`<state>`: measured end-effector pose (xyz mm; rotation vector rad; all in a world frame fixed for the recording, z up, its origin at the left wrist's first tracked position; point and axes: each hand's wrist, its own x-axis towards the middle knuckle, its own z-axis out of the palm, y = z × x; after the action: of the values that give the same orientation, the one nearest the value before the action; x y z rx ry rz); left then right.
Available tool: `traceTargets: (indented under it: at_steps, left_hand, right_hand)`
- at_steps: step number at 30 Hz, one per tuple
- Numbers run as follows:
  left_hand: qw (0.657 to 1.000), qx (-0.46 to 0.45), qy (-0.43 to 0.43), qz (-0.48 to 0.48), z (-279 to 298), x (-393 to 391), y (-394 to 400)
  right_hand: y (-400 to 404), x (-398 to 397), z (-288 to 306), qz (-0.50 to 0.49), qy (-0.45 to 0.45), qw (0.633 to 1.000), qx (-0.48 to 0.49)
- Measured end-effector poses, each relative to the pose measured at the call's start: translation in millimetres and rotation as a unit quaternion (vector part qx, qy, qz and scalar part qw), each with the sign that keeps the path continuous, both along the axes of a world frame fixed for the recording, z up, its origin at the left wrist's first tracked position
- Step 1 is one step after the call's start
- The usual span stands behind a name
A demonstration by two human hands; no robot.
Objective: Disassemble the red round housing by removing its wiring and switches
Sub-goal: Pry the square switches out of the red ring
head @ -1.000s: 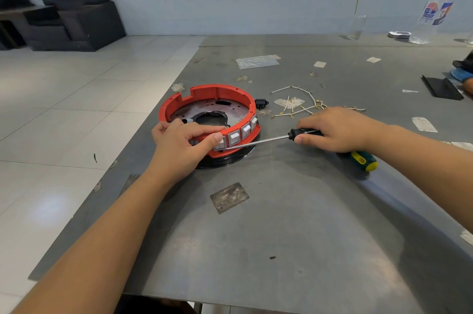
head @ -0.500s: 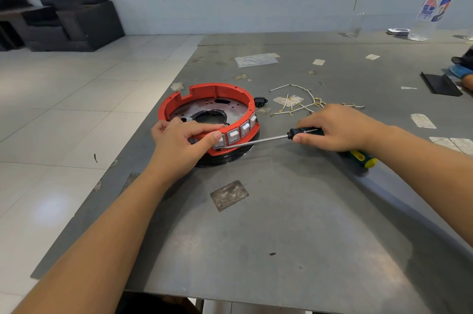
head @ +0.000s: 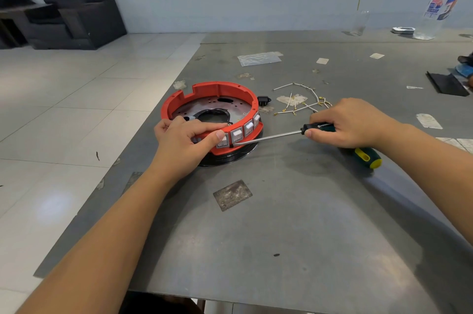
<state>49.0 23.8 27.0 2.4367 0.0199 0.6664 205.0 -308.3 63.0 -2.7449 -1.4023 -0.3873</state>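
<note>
Left grip [head: 188,139] clasps the red housing [head: 222,88]; right grip [head: 350,123] wraps the screwdriver [head: 271,136], tip by the switches [head: 236,134]

left hand [head: 183,141]: bare, no glove, ring or watch | right hand [head: 349,123]: bare, no glove, ring or watch | forearms: both bare to the frame edge, no sleeve in view | fingernails: short, unpainted

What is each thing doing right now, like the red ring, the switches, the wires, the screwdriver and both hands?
red housing: flat on table, steadied.
switches: four seen, seated in rim.
wires: loose on table.
screwdriver: tip at a switch's edge.
left hand: grips housing rim.
right hand: grips screwdriver handle.
bottle: upright.
</note>
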Motion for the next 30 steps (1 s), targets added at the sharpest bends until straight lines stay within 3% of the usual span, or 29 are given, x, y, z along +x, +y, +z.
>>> traceTargets:
  at_steps: [13, 30]
  left_hand:
    - [1.000, 0.006, 0.003, -0.002, 2, -1, -1]
    - [0.997, -0.006, 0.064, 0.033, 10, -2, -5]
  right_hand:
    - [-4, -1, -13, -0.005, 0.005, 0.999, 0.038]
    - [31, 39, -9, 0.017, -0.059, 0.998, -0.025]
